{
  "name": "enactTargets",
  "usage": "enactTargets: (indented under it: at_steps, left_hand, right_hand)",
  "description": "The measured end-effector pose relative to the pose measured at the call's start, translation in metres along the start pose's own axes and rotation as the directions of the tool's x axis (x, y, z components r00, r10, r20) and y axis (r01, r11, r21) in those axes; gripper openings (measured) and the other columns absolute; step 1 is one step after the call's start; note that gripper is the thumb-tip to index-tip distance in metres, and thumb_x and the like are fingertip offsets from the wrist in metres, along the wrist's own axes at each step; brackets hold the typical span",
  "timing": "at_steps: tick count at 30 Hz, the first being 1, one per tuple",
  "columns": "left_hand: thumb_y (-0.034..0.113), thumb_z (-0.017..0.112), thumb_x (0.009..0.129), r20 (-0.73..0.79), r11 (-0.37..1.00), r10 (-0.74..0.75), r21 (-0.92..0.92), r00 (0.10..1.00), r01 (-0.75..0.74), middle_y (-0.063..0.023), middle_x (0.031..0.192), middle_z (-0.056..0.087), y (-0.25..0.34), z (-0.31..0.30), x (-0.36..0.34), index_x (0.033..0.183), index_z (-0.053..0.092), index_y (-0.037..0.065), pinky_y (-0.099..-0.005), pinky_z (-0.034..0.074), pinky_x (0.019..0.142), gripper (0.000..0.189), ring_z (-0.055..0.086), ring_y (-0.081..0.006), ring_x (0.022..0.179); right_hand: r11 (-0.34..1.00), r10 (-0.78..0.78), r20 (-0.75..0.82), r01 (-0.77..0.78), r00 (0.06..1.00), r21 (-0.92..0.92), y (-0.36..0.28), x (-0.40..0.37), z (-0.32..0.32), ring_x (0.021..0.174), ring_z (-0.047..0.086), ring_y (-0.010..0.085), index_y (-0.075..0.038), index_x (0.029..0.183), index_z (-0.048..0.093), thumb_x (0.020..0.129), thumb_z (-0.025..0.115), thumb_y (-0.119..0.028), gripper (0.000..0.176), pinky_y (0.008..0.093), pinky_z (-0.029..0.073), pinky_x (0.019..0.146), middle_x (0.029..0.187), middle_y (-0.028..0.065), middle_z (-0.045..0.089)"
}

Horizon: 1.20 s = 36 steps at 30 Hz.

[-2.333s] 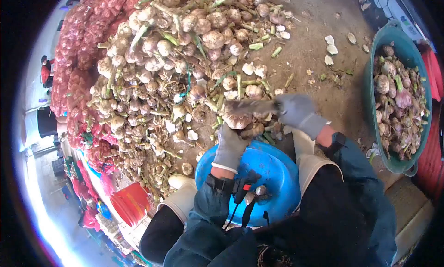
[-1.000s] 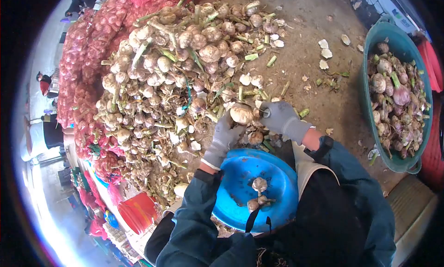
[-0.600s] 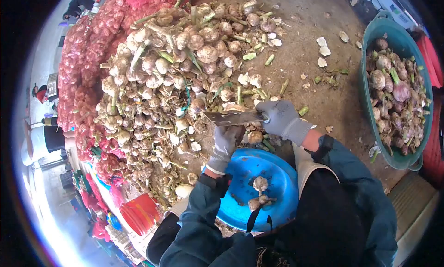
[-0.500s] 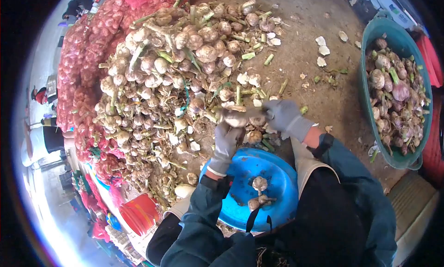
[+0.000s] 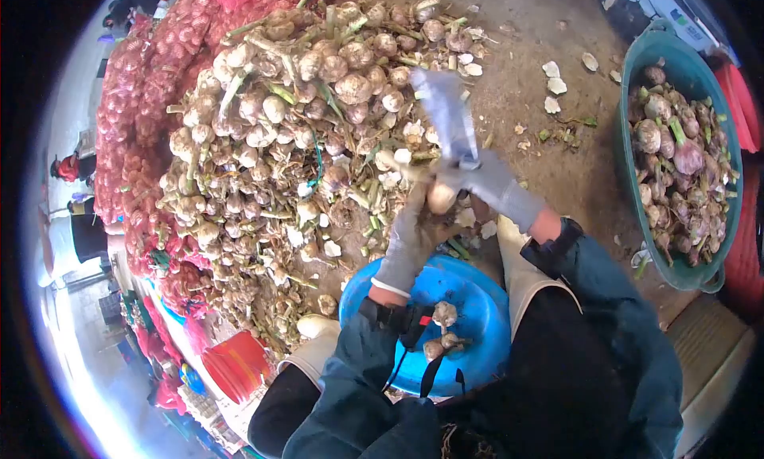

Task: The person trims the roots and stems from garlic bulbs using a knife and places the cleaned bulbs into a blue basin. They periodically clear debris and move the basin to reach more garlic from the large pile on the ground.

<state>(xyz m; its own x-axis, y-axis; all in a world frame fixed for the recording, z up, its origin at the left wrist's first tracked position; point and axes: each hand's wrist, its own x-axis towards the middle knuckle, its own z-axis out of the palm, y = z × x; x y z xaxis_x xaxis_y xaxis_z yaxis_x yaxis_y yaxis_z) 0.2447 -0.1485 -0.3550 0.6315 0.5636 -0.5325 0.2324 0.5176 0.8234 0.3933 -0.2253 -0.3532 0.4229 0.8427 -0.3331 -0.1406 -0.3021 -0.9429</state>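
My right hand (image 5: 485, 180), in a grey glove, is closed around a knife (image 5: 450, 113) with a broad, shiny blade, blurred by motion and pointing up and away from me. My left hand (image 5: 407, 228), gloved too, is closed on a garlic bulb (image 5: 442, 197) just beside the right hand. A pale stalk (image 5: 402, 166) sticks out to the left above the left hand. Below the hands is a blue basin (image 5: 484, 300) with a few garlic bulbs (image 5: 446, 313) in it. Beyond them spreads a big heap of garlic (image 5: 278, 141) with stems.
On the right stands a green tub (image 5: 629, 165) filled with garlic. Red mesh sacks (image 5: 131, 125) of garlic are stacked at the left. A red bucket (image 5: 236, 367) lies near my left boot (image 5: 317, 327). Peel scraps (image 5: 555, 86) litter the floor. Other people show at the far left.
The knife has swung up from lying across between the hands to pointing away from me. My right hand has come left, close to the left hand and the bulb.
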Motion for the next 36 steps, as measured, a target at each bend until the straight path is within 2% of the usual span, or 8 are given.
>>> enactTargets:
  at_steps: [2, 7, 12, 22, 26, 31, 33, 36]
  left_hand:
    - [0.02, 0.045, 0.08, 0.213, 0.754, -0.3, -0.545, 0.93, 0.368, -0.0108, 0.101, 0.053, 0.006, 0.009, 0.002, 0.108, 0.046, 0.004, -0.0313, 0.045, 0.073, 0.032, 0.052, -0.0243, 0.091]
    - [0.02, 0.052, 0.076, 0.059, 0.922, -0.227, 0.335, 0.972, 0.195, -0.0078, 0.088, 0.058, 0.02, 0.004, -0.008, 0.1, 0.05, -0.001, -0.028, 0.047, 0.064, 0.032, 0.057, -0.0154, 0.076]
    - [0.013, 0.057, 0.073, 0.517, 0.856, -0.309, 0.517, 0.798, -0.003, -0.0045, 0.08, 0.058, 0.045, -0.02, -0.048, 0.097, 0.053, -0.002, -0.0233, 0.046, 0.062, 0.029, 0.055, -0.0112, 0.071]
    - [0.034, 0.057, 0.069, -0.24, -0.008, -0.145, 0.97, 0.96, 0.241, -0.0173, 0.086, 0.058, -0.01, -0.04, 0.048, 0.098, 0.049, -0.001, -0.0338, 0.042, 0.076, 0.046, 0.055, -0.0297, 0.085]
    - [0.017, 0.046, 0.077, 0.124, 0.858, -0.491, 0.241, 0.862, 0.454, -0.0083, 0.078, 0.055, -0.017, -0.081, 0.039, 0.087, 0.051, 0.0, -0.0309, 0.044, 0.067, 0.02, 0.054, -0.0186, 0.073]
    - [0.014, 0.044, 0.079, 0.131, 0.975, -0.222, 0.026, 0.966, 0.221, -0.0078, 0.073, 0.057, 0.007, -0.057, 0.014, 0.08, 0.054, -0.003, -0.0307, 0.043, 0.067, 0.02, 0.055, -0.019, 0.07]
    - [0.013, 0.048, 0.076, 0.409, 0.644, 0.284, 0.589, 0.867, -0.488, -0.011, 0.079, 0.058, 0.016, -0.054, 0.01, 0.083, 0.055, -0.002, -0.0306, 0.044, 0.068, 0.018, 0.056, -0.0199, 0.074]
    - [0.011, 0.053, 0.071, 0.209, 0.74, 0.071, 0.645, 0.975, -0.192, -0.0131, 0.081, 0.058, 0.019, -0.05, 0.003, 0.085, 0.057, 0.003, -0.0288, 0.045, 0.069, 0.017, 0.057, -0.0218, 0.078]
  right_hand:
    - [0.983, -0.044, 0.053, 0.053, 0.998, -0.176, 0.0, 0.003, -0.005, 0.067, 0.057, 0.018, -0.007, 0.085, 0.06, 0.066, 0.062, -0.028, 0.028, 0.0285, 0.046, 0.062, 0.074, 0.0057, 0.06]
    - [0.306, -0.01, 0.365, 0.351, 0.931, -0.885, 0.016, 0.011, -0.029, 0.073, 0.057, 0.029, -0.01, 0.089, 0.059, 0.071, 0.051, -0.027, 0.026, 0.0338, 0.046, 0.069, 0.085, 0.0098, 0.06]
    - [0.425, 0.294, -0.267, -0.376, 0.918, -0.824, 0.07, 0.0, -0.066, 0.087, 0.054, 0.0296, -0.01, 0.089, 0.059, 0.071, 0.047, -0.031, 0.029, 0.0368, 0.041, 0.078, 0.093, 0.0116, 0.058]
    - [0.58, 0.258, -0.129, -0.261, 0.957, -0.771, 0.054, -0.011, -0.03, 0.09, 0.052, 0.0293, -0.012, 0.097, 0.056, 0.066, 0.05, -0.027, 0.035, 0.0353, 0.041, 0.079, 0.094, 0.0164, 0.056]
    - [0.527, 0.124, -0.067, -0.123, 0.99, -0.841, 0.036, -0.02, -0.033, 0.083, 0.055, 0.0276, -0.012, 0.097, 0.055, 0.065, 0.051, -0.025, 0.035, 0.0358, 0.043, 0.072, 0.087, 0.0146, 0.057]
    - [0.501, 0.054, 0.12, 0.077, 0.991, -0.862, -0.01, -0.01, 0.0, 0.072, 0.056, 0.0281, -0.016, 0.084, 0.055, 0.066, 0.05, -0.026, 0.021, 0.039, 0.043, 0.064, 0.075, 0.0091, 0.058]
    - [0.489, 0.003, 0.227, 0.196, 0.974, -0.85, -0.033, -0.011, 0.011, 0.071, 0.056, 0.0274, -0.015, 0.082, 0.056, 0.066, 0.049, -0.025, 0.019, 0.0396, 0.043, 0.062, 0.075, 0.0078, 0.058]
    - [0.461, 0.094, 0.233, 0.165, 0.968, -0.872, -0.009, 0.002, 0.001, 0.078, 0.056, 0.027, -0.012, 0.085, 0.056, 0.068, 0.049, -0.024, 0.022, 0.0384, 0.043, 0.068, 0.08, 0.0112, 0.058]
